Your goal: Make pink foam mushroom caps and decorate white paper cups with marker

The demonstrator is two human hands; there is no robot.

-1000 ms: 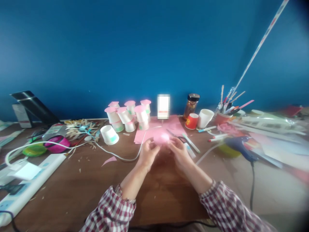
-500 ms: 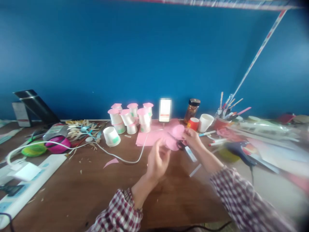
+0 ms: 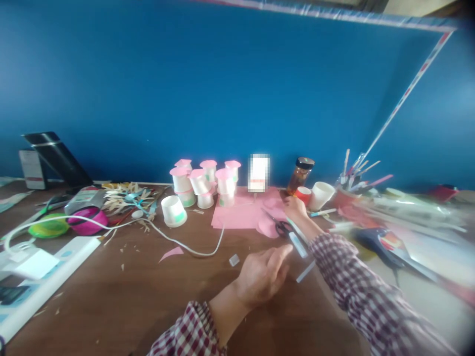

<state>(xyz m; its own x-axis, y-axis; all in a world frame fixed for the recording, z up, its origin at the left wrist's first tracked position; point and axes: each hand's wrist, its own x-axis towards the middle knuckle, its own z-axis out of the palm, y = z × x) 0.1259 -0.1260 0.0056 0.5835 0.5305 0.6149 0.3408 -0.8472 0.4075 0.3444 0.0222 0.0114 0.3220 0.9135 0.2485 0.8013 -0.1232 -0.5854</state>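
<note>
My left hand (image 3: 262, 276) hovers over the brown table in front of the scissors, fingers loosely bent and nothing visible in them. My right hand (image 3: 297, 210) reaches forward beside the small red cup (image 3: 304, 194); its fingertips are partly hidden, so whether they touch or hold anything is unclear. Black-handled scissors (image 3: 283, 228) lie at the right edge of the pink paper sheet (image 3: 237, 212), by a rounded pink paper cutout (image 3: 267, 228). A white strip with a blue end (image 3: 298, 244) lies between my hands. Stacked white paper cups (image 3: 225, 184) with pink paper tops stand behind.
A single white cup (image 3: 172, 210) stands upside down left of the stacks. A white cable (image 3: 185, 242) loops across the table from the power strip (image 3: 55, 287). Right of my arm are a hot glue gun (image 3: 378, 244), a dark-lidded jar (image 3: 300, 175) and a white cup (image 3: 321, 196).
My left hand has come away from the pink paper, moving right and toward me. My right hand has moved from the pink cutouts toward the red cup. A small clear piece is uncovered.
</note>
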